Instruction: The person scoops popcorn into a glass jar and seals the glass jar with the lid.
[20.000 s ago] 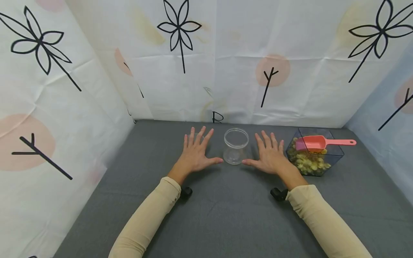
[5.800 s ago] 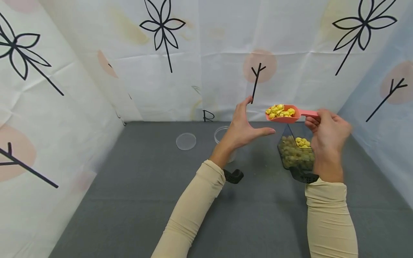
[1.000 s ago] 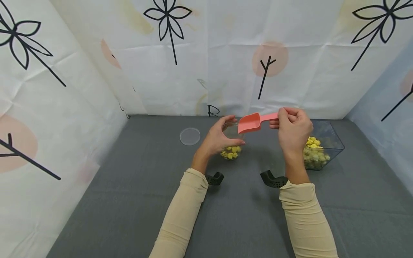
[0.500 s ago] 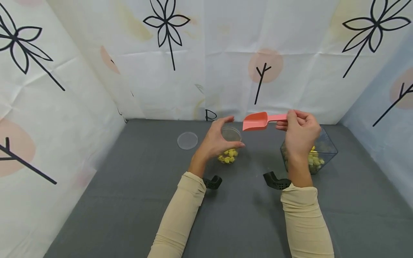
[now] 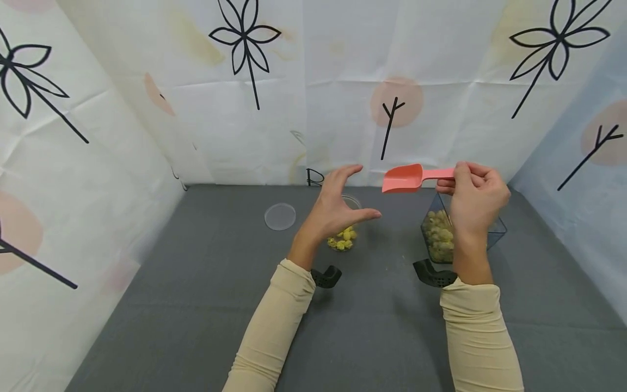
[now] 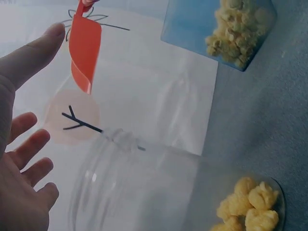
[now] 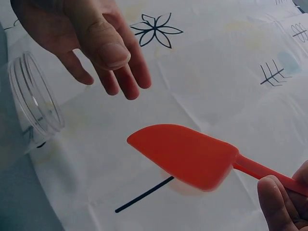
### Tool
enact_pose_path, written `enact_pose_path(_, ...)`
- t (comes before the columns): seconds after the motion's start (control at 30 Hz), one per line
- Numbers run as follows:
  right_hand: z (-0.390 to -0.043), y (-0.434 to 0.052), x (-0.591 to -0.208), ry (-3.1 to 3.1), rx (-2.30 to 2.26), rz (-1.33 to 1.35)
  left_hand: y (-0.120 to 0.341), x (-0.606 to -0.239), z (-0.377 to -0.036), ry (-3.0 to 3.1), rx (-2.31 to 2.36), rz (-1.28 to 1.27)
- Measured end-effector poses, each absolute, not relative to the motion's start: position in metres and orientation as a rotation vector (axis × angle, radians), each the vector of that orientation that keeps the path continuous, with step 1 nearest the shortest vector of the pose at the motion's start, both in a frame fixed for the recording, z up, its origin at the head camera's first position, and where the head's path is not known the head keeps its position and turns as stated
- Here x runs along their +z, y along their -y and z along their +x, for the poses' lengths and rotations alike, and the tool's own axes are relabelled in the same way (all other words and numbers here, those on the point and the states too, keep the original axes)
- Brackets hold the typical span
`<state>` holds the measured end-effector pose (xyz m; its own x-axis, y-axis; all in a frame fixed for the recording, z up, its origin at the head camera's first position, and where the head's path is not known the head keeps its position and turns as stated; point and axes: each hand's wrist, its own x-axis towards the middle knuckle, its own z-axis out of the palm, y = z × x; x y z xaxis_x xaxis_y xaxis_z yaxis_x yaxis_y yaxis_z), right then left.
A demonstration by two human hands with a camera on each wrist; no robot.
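- Grey cloth (image 5: 196, 305) covers the table, and white sheets printed with black flowers (image 5: 245, 38) close it in on three sides.
- From my remote seat I see the right hand (image 5: 477, 198) pinching the handle of a pink scoop (image 5: 409, 178) (thumb and fingers curled round it), held in the air with the bowl pointing towards 9 o'clock.
- I read the scoop as empty.
- My left hand (image 5: 338, 209) is released: fingers spread and relaxed, hovering just above the clear jar (image 5: 345, 231) without gripping it.
- That jar stands on the cloth with a few yellow popcorn pieces (image 5: 343, 238) at its bottom.
- At 9 o'clock from the jar lies its round clear lid (image 5: 280, 216).
- At 3 o'clock from the jar sits a clear bin (image 5: 441, 234) of popcorn, partly behind the right wrist.
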<state>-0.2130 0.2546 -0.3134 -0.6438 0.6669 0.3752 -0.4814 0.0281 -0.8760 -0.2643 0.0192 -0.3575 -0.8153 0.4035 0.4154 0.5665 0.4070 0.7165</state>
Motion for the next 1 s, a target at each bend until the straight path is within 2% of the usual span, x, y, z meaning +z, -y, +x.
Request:
enact_pose_path(0.5,-0.203,-0.279,-0.305,1.472,1.651,-0.229,-0.053,-0.333,-0.252,2.499,-1.367,-0.967)
enact_pose_path(1.0,-0.184,-0.310,-0.298,1.473,1.570,-0.338,-0.099,-0.328,-0.245,2.545,-1.348,-1.126)
